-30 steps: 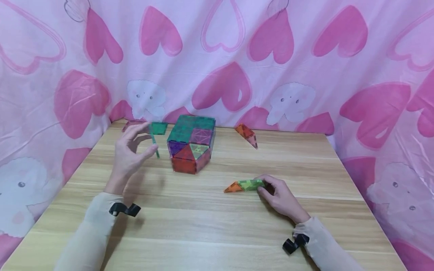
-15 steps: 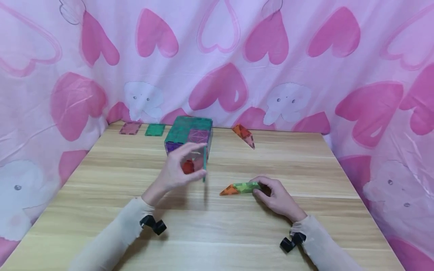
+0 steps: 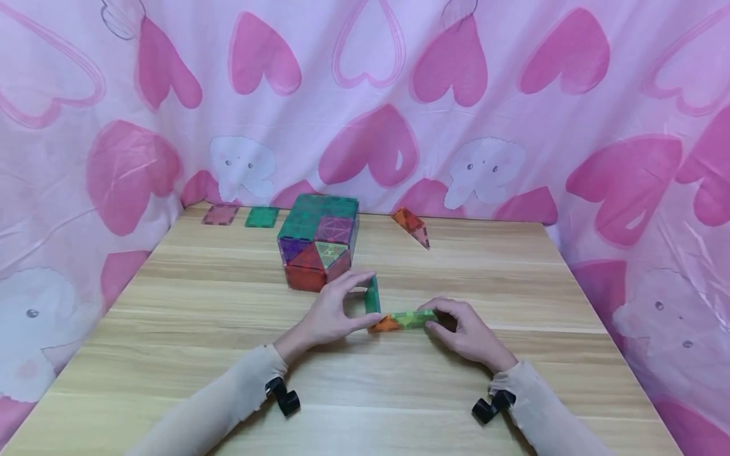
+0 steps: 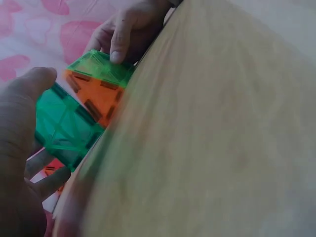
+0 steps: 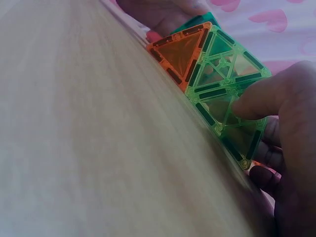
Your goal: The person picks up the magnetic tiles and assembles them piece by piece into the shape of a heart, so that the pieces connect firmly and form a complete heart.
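Observation:
My left hand (image 3: 329,313) pinches an upright green square magnetic tile (image 4: 66,128) by its edges, between thumb and fingers. The tile stands right at the orange end of a row of triangular magnetic tiles. That row is one orange triangle tile (image 5: 180,53) joined edge to edge with light green triangle tiles (image 5: 224,61), standing on its long edge on the table. At the row's other end, my right hand (image 3: 470,332) grips a light green triangle, thumb on the near face. Behind the left hand sits a box-like build of magnetic tiles (image 3: 310,215), green, purple, red and yellow-green.
On the wooden table (image 3: 502,278), a pink square tile (image 3: 220,215) and a green square tile (image 3: 262,217) lie flat at the back left. A joined orange and pink triangle piece (image 3: 410,225) lies at the back right. A heart-patterned curtain (image 3: 365,82) hangs behind.
My left hand has carried the green square tile from the left, past the front of the build, to the orange end of the row. The right hand keeps its grip in place.

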Available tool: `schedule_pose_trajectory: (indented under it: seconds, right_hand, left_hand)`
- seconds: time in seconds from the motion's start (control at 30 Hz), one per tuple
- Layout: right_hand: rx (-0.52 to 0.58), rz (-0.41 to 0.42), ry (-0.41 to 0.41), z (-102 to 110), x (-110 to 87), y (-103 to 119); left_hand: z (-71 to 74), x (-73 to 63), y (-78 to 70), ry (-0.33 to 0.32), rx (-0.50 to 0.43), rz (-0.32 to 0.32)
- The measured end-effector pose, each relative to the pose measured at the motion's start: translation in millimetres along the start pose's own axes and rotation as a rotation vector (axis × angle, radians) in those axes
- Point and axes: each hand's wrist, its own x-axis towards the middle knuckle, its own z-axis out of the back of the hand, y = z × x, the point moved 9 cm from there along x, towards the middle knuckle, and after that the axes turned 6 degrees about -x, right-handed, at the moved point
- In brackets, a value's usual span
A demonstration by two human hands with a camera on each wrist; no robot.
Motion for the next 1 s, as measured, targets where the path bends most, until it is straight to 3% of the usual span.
schedule_pose_trajectory:
  seconds: [0.3, 0.6, 0.8, 1.0]
  right_hand:
    - [0.017, 0.024, 0.012, -1, 0.6, 1]
    - [0.107, 0.031, 0.021, 3, 1.2, 1]
    - [0.383, 0.054, -0.113, 25, 7.9, -12]
    - [0.304, -0.034, -0.314, 51, 20.7, -38]
  left_hand:
    - [-9.5, 4.1, 9.2, 0.048, -0.09, 0.012]
    - [-12.3, 2.1, 14.5, 0.091, -0.082, -0.001]
    - [-11.8, 1.4, 14.6, 0.083, -0.098, -0.016]
    - [-11.0, 0.8, 13.8, 0.079, -0.115, -0.033]
